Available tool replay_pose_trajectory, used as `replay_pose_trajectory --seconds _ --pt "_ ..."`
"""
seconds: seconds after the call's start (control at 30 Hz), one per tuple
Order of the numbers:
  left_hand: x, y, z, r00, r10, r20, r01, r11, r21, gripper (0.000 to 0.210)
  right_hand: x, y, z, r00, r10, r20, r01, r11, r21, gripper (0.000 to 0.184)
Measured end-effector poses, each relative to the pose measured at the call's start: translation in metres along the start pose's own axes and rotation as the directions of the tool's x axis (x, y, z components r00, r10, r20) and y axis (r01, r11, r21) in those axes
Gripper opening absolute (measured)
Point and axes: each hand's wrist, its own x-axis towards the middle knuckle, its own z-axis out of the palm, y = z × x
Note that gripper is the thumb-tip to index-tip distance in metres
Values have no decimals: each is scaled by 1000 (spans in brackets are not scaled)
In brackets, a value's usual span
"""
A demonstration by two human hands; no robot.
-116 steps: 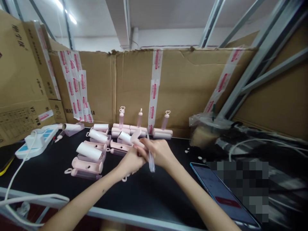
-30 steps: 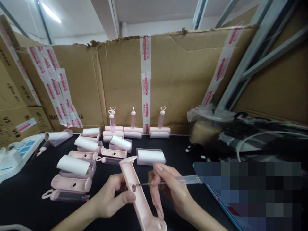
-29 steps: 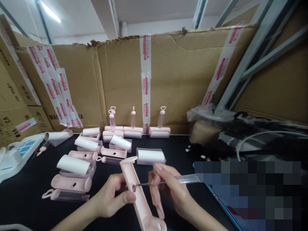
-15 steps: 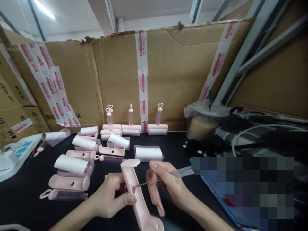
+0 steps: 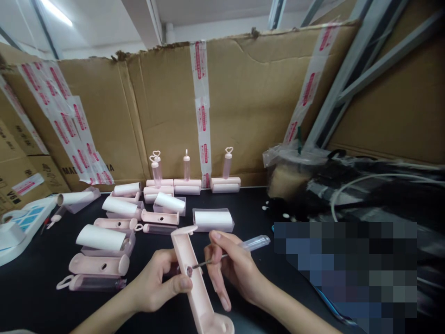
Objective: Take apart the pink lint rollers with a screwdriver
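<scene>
My left hand [image 5: 156, 283] is closed around a pink lint roller holder [image 5: 200, 297], a long trough tilted with its open side toward me. Its thumb presses on the trough's edge, and a translucent purple handle behind the trough is mostly hidden by the fingers. In my right hand [image 5: 239, 269] is a screwdriver [image 5: 255, 242] with a clear handle, gripped between thumb and fingers. The screwdriver's thin metal tip meets the hole in the middle of the trough. Another pink holder [image 5: 78, 265] and a purple handle with a loop [image 5: 97, 283] lie left of my left hand.
White sticky-paper rolls [image 5: 100, 238] lie in clear boxes across the black table. Assembled lint rollers [image 5: 225, 182] stand along the cardboard wall [image 5: 167, 106]. A bagged drink cup [image 5: 288, 181] stands at the back right, with a blue-edged, blurred-out object [image 5: 327, 297] in front.
The view has shifted slightly, moving everything a little left in the picture. The screwdriver has turned a little in my right hand, its tip still at the hole.
</scene>
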Motion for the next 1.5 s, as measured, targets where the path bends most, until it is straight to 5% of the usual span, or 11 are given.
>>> replay_pose_trajectory --seconds 0.23,0.33,0.43,0.77,1.07,1.5 --pt "-3 0 1 1000 -5 22 6 998 -68 45 -3 5 9 999 28 -46 -27 999 23 41" --pt "-4 1 -1 1000 -10 -25 8 997 -73 45 -6 -1 12 998 -58 2 58 998 -15 41" --pt "-4 3 -3 998 4 -61 -7 999 -47 42 -7 -8 10 989 -147 12 147 985 -90 38" --pt "-10 -1 -4 991 -17 -129 29 996 86 41 -10 -8 8 986 -166 -6 161 962 -222 39" --pt "-3 2 0 998 15 -59 -6 988 156 39 -10 -9 6 985 -171 -9 161 942 -296 41" --pt "-2 2 2 1000 -7 -2 7 997 -77 39 -6 7 9 996 -79 -27 80 996 26 39"
